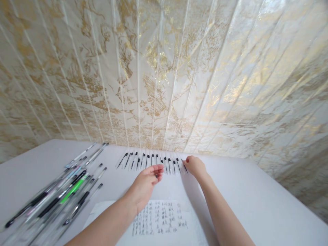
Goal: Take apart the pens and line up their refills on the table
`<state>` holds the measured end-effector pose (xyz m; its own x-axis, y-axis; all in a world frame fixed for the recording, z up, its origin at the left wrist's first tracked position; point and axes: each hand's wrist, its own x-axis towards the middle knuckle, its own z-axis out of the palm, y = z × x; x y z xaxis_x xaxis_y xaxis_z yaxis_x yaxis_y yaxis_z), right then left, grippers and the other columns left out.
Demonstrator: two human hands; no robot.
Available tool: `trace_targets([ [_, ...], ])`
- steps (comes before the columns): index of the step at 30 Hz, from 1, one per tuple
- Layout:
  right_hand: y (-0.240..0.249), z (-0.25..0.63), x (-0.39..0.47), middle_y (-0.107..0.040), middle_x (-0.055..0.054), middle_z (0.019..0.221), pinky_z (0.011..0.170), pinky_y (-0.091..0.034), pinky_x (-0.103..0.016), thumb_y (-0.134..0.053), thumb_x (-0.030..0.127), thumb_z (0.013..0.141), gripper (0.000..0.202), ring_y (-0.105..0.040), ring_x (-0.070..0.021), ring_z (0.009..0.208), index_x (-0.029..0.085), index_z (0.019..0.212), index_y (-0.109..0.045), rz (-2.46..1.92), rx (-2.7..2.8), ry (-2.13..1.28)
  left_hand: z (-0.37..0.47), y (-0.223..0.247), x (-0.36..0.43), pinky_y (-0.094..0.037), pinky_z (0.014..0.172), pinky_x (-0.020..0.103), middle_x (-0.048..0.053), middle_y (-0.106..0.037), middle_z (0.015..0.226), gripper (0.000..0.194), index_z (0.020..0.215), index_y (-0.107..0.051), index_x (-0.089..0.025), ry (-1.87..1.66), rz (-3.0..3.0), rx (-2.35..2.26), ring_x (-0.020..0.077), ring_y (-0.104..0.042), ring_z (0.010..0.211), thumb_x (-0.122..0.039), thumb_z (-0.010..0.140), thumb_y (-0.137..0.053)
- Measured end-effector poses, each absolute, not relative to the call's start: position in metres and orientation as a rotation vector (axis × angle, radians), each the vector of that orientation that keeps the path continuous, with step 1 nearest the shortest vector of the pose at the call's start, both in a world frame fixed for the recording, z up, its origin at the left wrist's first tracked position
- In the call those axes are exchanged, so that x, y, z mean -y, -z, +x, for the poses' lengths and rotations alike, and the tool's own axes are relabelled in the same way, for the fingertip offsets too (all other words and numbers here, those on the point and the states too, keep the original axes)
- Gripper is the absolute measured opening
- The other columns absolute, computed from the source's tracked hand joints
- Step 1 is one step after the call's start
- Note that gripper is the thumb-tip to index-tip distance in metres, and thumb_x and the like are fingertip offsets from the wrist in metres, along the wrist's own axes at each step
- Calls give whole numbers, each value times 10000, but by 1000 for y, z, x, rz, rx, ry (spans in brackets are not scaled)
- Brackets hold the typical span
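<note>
Several slim clear pieces with black strips and dark ends, which look like pen caps (148,160), lie side by side in a row at the table's far edge. At the right end of this row, my right hand (195,166) has its thumb and finger pinched at the top of the last pen cap (185,166). Just in front of the row's middle hovers my left hand (150,177), fingers bent toward the thumb. Something small and dark shows at the thumb tip, too small to name.
Many pens (48,201) lie loosely piled on the left of the white table (258,201), among them a bright green one (74,187). A sheet of paper (159,222) with handwriting lies below my forearms. Behind the table hangs a gold-patterned curtain (153,85).
</note>
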<state>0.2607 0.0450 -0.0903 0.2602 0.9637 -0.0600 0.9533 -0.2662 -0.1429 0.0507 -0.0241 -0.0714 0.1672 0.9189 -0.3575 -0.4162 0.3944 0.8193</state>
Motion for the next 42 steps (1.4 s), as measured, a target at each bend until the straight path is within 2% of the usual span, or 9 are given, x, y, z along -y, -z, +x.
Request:
trace_targets([
  [6, 88, 266, -42, -699, -123, 833, 585, -357, -261, -458, 208, 824, 230, -631, -213, 767, 162, 801, -682, -2346, 1885, -276, 54, 70, 27, -495, 860, 287, 156, -656, 952, 266, 929, -618, -64, -1027, 597, -943, 159, -642, 857, 54, 774, -436],
  [9, 75, 258, -35, -690, -132, 851, 591, -348, -264, -438, 185, 833, 230, -616, -212, 772, 148, 852, -664, -2265, 1898, -267, 54, 72, 28, -500, 889, 305, 198, -655, 1053, 229, 962, -601, -58, -1019, 575, -910, 200, -654, 953, -1, 827, -426],
  [12, 53, 237, -19, -687, -59, 864, 618, -358, -235, -465, 200, 836, 192, -598, -159, 745, 191, 947, -622, -2065, 1992, -298, 54, 73, 28, -498, 905, 308, 206, -651, 1101, 237, 970, -596, -60, -1030, 550, -879, 210, -652, 992, -14, 847, -399],
  [14, 40, 217, -5, -678, 2, 855, 619, -360, -204, -511, 220, 820, 184, -585, -120, 713, 237, 982, -596, -1866, 2104, -362, 55, 73, 27, -505, 891, 299, 194, -668, 1072, 225, 952, -596, -66, -1054, 529, -862, 198, -663, 962, -9, 842, -409],
  [17, 34, 185, 15, -670, -7, 808, 563, -329, -206, -517, 175, 797, 187, -577, -129, 674, 220, 962, -592, -1558, 2324, -451, 56, 73, 26, -524, 802, 271, 149, -700, 957, 217, 906, -597, -90, -1089, 515, -895, 153, -676, 815, 10, 823, -423],
  [21, 41, 161, 22, -685, -56, 830, 536, -299, -223, -481, 101, 779, 216, -601, -160, 700, 173, 961, -573, -1662, 2407, -315, 57, 72, 27, -514, 724, 262, 119, -708, 858, 211, 866, -599, -106, -1081, 528, -941, 129, -654, 694, 15, 801, -438],
  [25, 46, 181, 4, -686, -47, 824, 572, -324, -219, -472, 128, 819, 162, -616, -152, 733, 190, 922, -581, -1835, 2291, -249, 54, 66, 31, -494, 836, 315, 147, -685, 1068, 158, 963, -597, -122, -1045, 555, -928, 194, -650, 939, -103, 827, -517],
  [29, 61, 228, -24, -680, -138, 911, 611, -331, -261, -380, 88, 862, 245, -621, -203, 808, 135, 1034, -548, -2124, 2027, -94, 50, 56, 36, -425, 967, 340, 126, -635, 1213, 189, 1013, -595, -163, -971, 647, -923, 208, -574, 1132, -209, 834, -555],
  [42, 114, 270, -50, -619, -138, 1085, 751, -397, -264, -353, 99, 877, 323, -606, -203, 945, 137, 1097, -587, -2170, 1853, -106, 48, 58, 33, -432, 942, 363, 135, -675, 1146, 188, 961, -612, -159, -945, 701, -922, 228, -590, 1115, -185, 774, -614],
])
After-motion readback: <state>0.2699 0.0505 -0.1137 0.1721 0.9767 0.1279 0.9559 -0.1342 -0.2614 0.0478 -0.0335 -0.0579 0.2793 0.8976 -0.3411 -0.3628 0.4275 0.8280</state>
